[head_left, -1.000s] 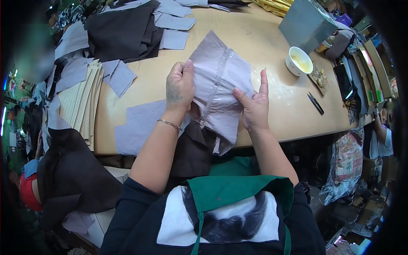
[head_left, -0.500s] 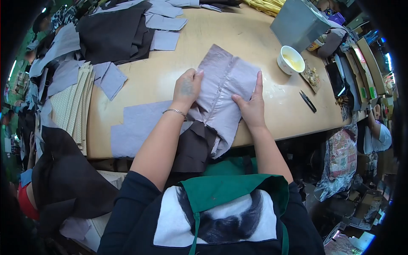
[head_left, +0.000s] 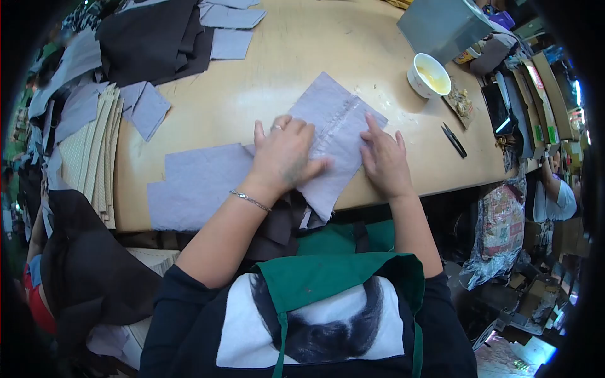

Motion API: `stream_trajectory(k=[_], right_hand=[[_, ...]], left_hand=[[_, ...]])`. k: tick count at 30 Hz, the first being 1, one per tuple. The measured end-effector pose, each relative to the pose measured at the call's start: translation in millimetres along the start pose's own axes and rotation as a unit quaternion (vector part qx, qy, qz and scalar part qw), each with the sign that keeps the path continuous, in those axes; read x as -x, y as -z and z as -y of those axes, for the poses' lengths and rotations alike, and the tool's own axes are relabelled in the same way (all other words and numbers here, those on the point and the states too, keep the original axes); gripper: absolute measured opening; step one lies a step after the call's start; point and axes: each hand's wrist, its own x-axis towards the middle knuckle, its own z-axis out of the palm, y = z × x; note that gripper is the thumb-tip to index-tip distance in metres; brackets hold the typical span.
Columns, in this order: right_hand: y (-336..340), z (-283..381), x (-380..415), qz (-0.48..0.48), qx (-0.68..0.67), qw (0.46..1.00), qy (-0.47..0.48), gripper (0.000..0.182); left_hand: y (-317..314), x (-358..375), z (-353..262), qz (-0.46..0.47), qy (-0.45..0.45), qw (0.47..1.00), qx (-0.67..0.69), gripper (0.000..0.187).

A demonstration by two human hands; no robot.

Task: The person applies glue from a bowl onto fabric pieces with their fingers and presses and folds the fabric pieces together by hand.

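A lilac-grey piece of fabric [head_left: 337,135] with a rough seam across it lies flat on the table, its lower edge reaching the front. My left hand [head_left: 283,151] is over the fabric's left side, fingers apart, holding nothing. On its right edge rests my right hand [head_left: 386,154], with the fingers spread. Dark brown fabric [head_left: 277,220] hangs below the table edge under my left forearm. Left of that hand lies another lilac-grey fabric piece [head_left: 201,179], partly hidden by my forearm.
A white bowl [head_left: 420,85] with yellowish paste, a metal box [head_left: 435,28] and small black thread snips [head_left: 454,140] are on the right of the table [head_left: 252,82]. At left are stacked patterned strips [head_left: 94,151] and dark cloth [head_left: 148,44]. A person's arm [head_left: 553,186] shows far right.
Both hands have lowered the seamed fabric from a raised, tilted hold to flat on the table. My left hand has let go and opened over it. The view has shifted slightly.
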Motion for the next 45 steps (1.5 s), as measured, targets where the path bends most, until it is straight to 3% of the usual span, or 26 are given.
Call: stream_trajectory(k=[3, 4, 7, 10, 13, 25, 28, 34, 45], right_hand=[[11, -1, 29, 0.023, -0.007, 0.999, -0.022, 0.066], [18, 2, 38, 0.033, -0.010, 0.999, -0.034, 0.066], [35, 19, 42, 0.091, 0.034, 0.994, -0.043, 0.061], [34, 38, 17, 0.037, -0.009, 0.999, 0.038, 0.053], [14, 57, -3, 0.070, -0.055, 0.988, 0.122, 0.044], [-5, 50, -1, 0.105, -0.055, 0.983, 0.140, 0.019], [-2, 50, 1, 0.089, 0.011, 0.979, 0.185, 0.021], [8, 32, 3, 0.040, -0.040, 0.987, 0.151, 0.031], [12, 27, 6, 0.094, 0.056, 0.978, 0.178, 0.044]], left_hand=[[-21, 22, -1, -0.022, -0.015, 1.000, -0.005, 0.078], [-13, 26, -2, 0.039, -0.010, 0.999, -0.010, 0.089], [-5, 35, 4, 0.060, 0.000, 0.998, -0.027, 0.096], [-5, 37, 12, 0.067, 0.009, 0.998, -0.015, 0.102], [-10, 36, 20, 0.084, 0.027, 0.996, 0.017, 0.102], [-10, 36, 19, 0.080, 0.035, 0.996, 0.027, 0.100], [-11, 36, 21, 0.082, 0.035, 0.996, 0.032, 0.100], [-13, 36, 21, 0.086, 0.035, 0.995, 0.034, 0.102], [-11, 36, 19, 0.093, 0.046, 0.994, 0.041, 0.099]])
